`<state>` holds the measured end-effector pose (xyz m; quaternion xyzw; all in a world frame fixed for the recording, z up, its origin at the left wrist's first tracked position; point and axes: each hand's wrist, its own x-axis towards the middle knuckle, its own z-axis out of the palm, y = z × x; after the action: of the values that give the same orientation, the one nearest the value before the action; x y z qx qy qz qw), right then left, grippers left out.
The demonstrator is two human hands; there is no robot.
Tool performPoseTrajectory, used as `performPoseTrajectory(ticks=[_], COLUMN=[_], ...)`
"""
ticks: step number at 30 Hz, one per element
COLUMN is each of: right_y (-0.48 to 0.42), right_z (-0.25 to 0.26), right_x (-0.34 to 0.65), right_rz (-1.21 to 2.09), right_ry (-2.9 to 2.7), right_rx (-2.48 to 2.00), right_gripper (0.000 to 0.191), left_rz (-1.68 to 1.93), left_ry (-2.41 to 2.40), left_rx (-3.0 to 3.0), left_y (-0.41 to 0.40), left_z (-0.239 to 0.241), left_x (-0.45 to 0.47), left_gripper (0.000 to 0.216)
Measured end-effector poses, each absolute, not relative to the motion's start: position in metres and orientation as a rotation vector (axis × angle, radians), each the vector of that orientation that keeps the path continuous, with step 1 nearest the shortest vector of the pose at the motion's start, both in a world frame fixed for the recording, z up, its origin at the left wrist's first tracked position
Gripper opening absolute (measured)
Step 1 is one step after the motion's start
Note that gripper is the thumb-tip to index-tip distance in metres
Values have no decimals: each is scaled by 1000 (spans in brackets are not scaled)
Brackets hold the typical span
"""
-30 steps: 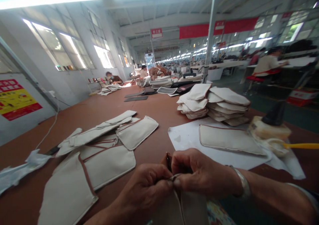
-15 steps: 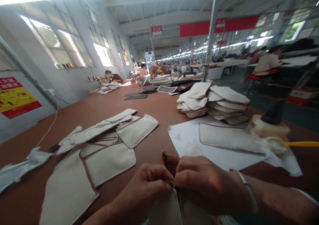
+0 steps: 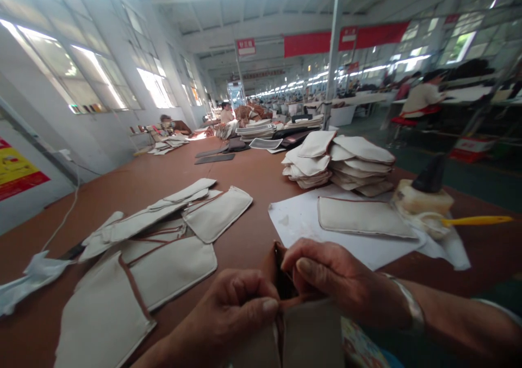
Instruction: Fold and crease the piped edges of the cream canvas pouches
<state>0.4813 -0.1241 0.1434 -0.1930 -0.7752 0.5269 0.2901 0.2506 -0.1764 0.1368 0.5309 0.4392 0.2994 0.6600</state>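
Observation:
At the bottom centre, a cream-coloured pouch piece (image 3: 312, 332) with brown edging and a dark brown opening is held near my body. My left hand (image 3: 230, 311) pinches its brown edge between thumb and fingers. Curled around the upper right of the same opening is my right hand (image 3: 340, 281), a bracelet on its wrist. The pouch's lower end runs out of view. To the left lie flat cream pieces with brown trim (image 3: 171, 267), several of them overlapping. One more cream piece (image 3: 365, 217) rests on a white paper sheet (image 3: 293, 224).
Stacks of cream pieces (image 3: 361, 164) stand beyond the paper. On the right are a yellowish pot with a black top (image 3: 424, 197) and a yellow-handled brush (image 3: 481, 220). A crumpled white bag (image 3: 36, 275) lies at left. A seated person (image 3: 422, 99) is far right.
The pouch's opening has widened as my right hand moved slightly up and away from my left. The whole view has shifted slightly right.

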Motion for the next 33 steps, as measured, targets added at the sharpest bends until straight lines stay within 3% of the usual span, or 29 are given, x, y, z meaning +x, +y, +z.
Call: performPoseTrajectory(ticks=[3,9,12,18,25,29,33], right_y=[-117,-117,-117,-113,-112,-110,-104], right_z=[151,146,140,152,149,141,139], right_x=[481,472,472,480,466,467,477], right_rz=[1635,1571,1690,1717,1626,1844,1876], right_ry=[-2152,-2130,-2017,-2069,-2144,-2005,-1993], right_rx=[-475,-215,-207,-361,-99,-226,-363], right_gripper=[46,45,44,62,42,45,54], left_rz=[659,725,770,709,618,577,503], left_ry=[974,913,799,729,792,932,1026], left_rx=[1273,1274,1233,1270,1283,1286,1311], left_y=[-176,-176,-176,-173,-167,-167,-172], left_z=[139,141,140,144,145,146,148], left_x=[247,253,255,251,237,234,238], left_gripper=[40,36,36,35,37,51,49])
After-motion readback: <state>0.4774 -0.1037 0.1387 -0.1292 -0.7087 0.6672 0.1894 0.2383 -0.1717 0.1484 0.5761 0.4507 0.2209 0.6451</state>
